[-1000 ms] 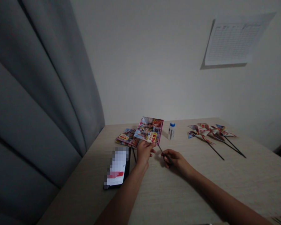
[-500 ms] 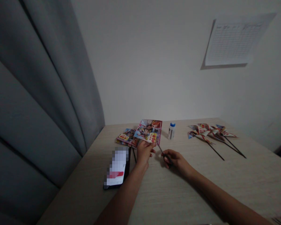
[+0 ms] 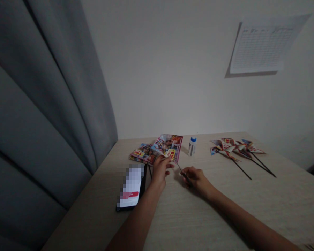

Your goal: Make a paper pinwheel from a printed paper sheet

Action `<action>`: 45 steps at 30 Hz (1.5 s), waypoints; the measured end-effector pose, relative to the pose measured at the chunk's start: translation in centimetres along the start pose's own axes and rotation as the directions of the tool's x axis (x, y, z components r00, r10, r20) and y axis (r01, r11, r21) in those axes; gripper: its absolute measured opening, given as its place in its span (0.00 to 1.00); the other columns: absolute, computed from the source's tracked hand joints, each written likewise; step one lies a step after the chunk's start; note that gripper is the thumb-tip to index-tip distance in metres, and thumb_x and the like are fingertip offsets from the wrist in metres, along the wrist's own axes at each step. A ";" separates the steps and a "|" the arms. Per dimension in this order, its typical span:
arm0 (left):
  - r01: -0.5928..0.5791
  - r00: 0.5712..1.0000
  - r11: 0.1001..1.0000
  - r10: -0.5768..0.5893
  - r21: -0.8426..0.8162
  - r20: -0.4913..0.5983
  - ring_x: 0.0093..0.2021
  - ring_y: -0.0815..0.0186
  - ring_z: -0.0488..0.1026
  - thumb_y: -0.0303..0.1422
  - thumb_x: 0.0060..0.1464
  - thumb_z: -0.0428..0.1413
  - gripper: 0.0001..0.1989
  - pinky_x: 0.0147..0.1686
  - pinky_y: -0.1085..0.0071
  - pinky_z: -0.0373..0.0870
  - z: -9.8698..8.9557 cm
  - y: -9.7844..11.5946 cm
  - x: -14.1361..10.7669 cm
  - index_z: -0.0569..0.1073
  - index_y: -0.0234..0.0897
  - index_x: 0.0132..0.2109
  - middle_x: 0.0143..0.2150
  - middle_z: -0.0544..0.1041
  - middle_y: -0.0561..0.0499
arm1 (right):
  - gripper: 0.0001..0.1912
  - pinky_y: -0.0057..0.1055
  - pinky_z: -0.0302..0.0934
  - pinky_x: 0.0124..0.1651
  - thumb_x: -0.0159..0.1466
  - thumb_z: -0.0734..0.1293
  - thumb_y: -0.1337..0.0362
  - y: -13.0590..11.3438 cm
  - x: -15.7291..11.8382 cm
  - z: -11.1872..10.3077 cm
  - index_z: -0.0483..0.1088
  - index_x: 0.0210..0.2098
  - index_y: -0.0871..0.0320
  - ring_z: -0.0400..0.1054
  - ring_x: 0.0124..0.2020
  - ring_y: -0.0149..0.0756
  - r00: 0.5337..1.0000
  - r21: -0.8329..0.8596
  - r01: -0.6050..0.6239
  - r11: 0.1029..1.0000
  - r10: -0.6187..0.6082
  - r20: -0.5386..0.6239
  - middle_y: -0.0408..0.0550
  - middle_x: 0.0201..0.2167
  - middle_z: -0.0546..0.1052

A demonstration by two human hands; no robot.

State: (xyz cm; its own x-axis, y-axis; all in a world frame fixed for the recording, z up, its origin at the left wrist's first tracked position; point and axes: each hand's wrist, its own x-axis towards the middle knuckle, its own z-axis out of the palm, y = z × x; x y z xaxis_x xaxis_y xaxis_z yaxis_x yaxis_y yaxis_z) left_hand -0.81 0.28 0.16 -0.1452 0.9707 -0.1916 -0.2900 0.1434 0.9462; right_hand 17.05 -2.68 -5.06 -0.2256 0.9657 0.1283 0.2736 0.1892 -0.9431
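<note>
A square of colourful printed paper (image 3: 169, 143) is gripped at its near edge by my left hand (image 3: 161, 170). My right hand (image 3: 196, 179) is closed around the dark handles of a pair of scissors (image 3: 178, 166), whose thin blades point up and left to the paper's near corner. Whether the blades are parted cannot be made out. Behind my left hand lies a stack of similar printed papers (image 3: 141, 154), partly covered by the held sheet. A glue bottle with a blue cap (image 3: 192, 147) stands upright just right of the paper.
Several paper pinwheels (image 3: 227, 146) on dark sticks lie at the right of the table (image 3: 188, 223). A lit phone (image 3: 131, 186) rests left of my left forearm, near another dark stick. Grey curtain (image 3: 42, 104) hangs at the left; a printed sheet (image 3: 261, 48) is on the wall.
The held paper has shifted slightly right and tilted a little, with my left hand's fingers adjusting at its edge. The scissors remain in my right hand, their tips still at the paper.
</note>
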 end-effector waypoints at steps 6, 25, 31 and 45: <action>-0.023 0.996 1.000 0.023 0.006 -0.091 0.23 0.73 0.75 0.33 0.43 0.62 0.14 0.16 0.81 0.53 0.1 -0.5 0.3 0.72 0.36 0.39 0.34 0.79 0.51 | 0.14 0.39 0.59 0.47 0.60 0.67 0.54 -1.0 -0.6 -0.1 0.76 0.40 0.55 0.68 0.37 0.40 0.990 -0.308 0.095 0.947 -0.121 -0.067 0.48 0.32 0.76; -0.202 0.979 0.979 0.202 0.038 -0.001 0.17 0.75 0.69 0.39 0.43 0.65 0.17 0.12 0.81 0.52 0.2 -0.7 0.2 0.73 0.35 0.38 0.30 0.77 0.53 | 0.24 0.28 0.57 0.29 0.56 0.71 0.43 -1.0 -0.2 0.3 0.71 0.39 0.57 0.63 0.24 0.30 0.997 0.218 -0.026 0.976 0.011 0.072 0.41 0.22 0.71; -0.191 0.981 0.981 0.191 0.034 0.019 0.17 0.75 0.69 0.39 0.43 0.65 0.16 0.13 0.81 0.52 0.3 -0.7 0.1 0.73 0.35 0.38 0.30 0.77 0.53 | 0.25 0.29 0.56 0.29 0.54 0.73 0.44 -1.1 -0.1 0.6 0.69 0.39 0.57 0.61 0.24 0.29 0.993 0.343 -0.061 0.937 0.023 0.112 0.39 0.23 0.69; -0.172 0.985 0.985 0.171 0.031 0.013 0.17 0.76 0.69 0.40 0.43 0.66 0.18 0.13 0.82 0.52 0.3 -0.6 -0.1 0.73 0.35 0.38 0.31 0.77 0.53 | 0.23 0.28 0.54 0.28 0.55 0.73 0.47 0.5 0.1 0.7 0.69 0.40 0.57 0.62 0.23 0.29 0.992 0.391 -0.078 0.917 0.033 0.121 0.38 0.23 0.69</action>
State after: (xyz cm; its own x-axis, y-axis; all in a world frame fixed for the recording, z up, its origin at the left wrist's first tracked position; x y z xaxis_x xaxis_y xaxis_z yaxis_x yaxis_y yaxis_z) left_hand -0.32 0.16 -0.30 -0.1805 0.9833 -0.0231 -0.2312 -0.0196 0.9727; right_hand 16.46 -2.62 -5.70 -0.3276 0.9430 0.0591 -0.0969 0.0287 -0.9949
